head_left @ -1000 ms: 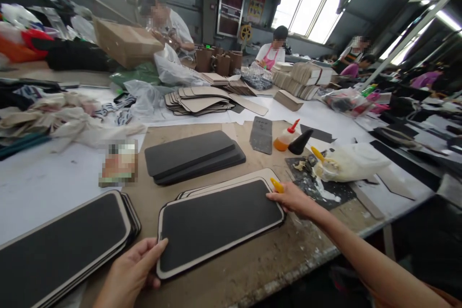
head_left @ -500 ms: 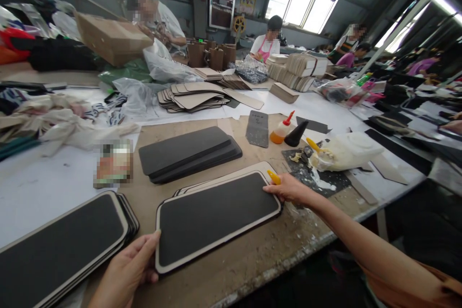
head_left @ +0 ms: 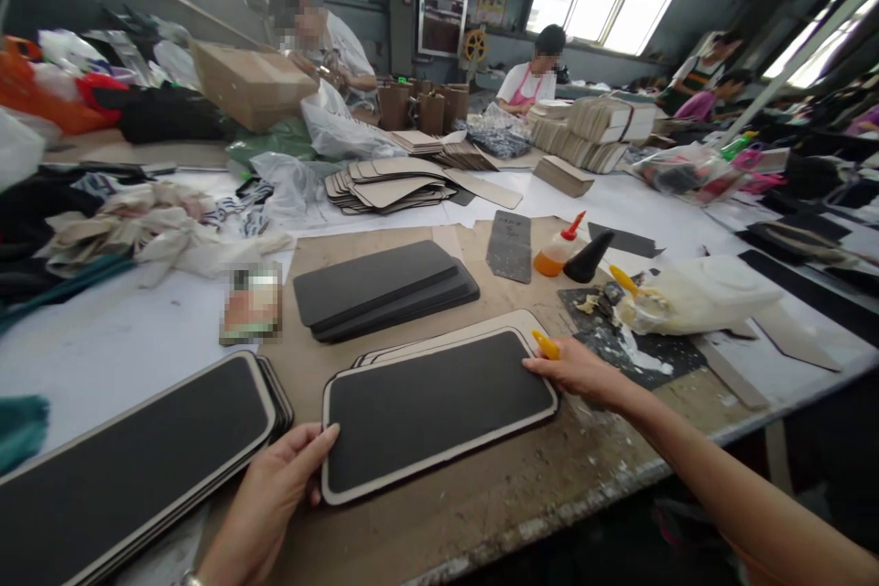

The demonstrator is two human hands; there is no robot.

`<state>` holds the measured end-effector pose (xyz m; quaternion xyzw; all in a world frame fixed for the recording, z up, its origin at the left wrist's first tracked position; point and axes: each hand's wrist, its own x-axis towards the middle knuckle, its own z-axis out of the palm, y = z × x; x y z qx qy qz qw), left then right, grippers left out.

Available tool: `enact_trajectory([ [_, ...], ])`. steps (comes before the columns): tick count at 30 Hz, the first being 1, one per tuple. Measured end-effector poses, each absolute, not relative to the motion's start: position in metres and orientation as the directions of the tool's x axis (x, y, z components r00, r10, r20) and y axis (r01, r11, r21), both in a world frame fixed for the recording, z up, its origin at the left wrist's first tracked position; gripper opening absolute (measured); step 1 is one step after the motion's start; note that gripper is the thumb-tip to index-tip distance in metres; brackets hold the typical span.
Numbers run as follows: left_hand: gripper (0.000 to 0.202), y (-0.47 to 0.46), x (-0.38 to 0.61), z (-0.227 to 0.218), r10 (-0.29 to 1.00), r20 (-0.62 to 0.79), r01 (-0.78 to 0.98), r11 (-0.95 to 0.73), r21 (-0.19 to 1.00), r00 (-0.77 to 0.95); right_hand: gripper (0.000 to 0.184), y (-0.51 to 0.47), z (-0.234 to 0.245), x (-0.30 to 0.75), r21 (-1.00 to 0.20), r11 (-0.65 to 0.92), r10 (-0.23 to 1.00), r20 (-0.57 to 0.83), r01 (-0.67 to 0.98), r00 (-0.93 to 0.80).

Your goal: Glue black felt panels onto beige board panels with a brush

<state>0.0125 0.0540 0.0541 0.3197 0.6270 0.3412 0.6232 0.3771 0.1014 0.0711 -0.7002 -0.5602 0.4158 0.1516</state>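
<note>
A black rounded panel with a beige border is held between my two hands, low over the bench. My left hand pinches its left edge, thumb on top. At its upper right corner my right hand grips it, with a small yellow handle also in that hand; the tool's other end is hidden. Beige panels lie partly covered behind the held one. A stack of similar black-and-beige panels is at the left. Plain dark grey panels lie fanned beyond.
Right of centre stand a bottle of orange liquid and a black cone-shaped nozzle. A glue-smeared white jug lies on its side. Beige cut pieces are piled farther back. The bench edge runs along the front right. Other people work beyond.
The camera has turned slightly left, so everything sits farther right in view. Both hands keep their grip on the panel, which looks nearly unmoved on the bench.
</note>
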Motion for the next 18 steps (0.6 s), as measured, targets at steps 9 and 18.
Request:
enact_trajectory([
  [9, 0.046, 0.054, 0.014, 0.054, 0.867, -0.498, -0.051, 0.496, 0.867, -0.035, 0.039, 0.101, 0.080, 0.367, -0.696, -0.361, 0.909, -0.412, 0.621, 0.066],
  [18, 0.043, 0.053, 0.014, 0.050, 0.884, -0.464, -0.064, 0.461, 0.885, -0.049, 0.041, 0.101, 0.067, 0.376, -0.658, -0.340, 0.913, -0.401, 0.672, 0.070],
])
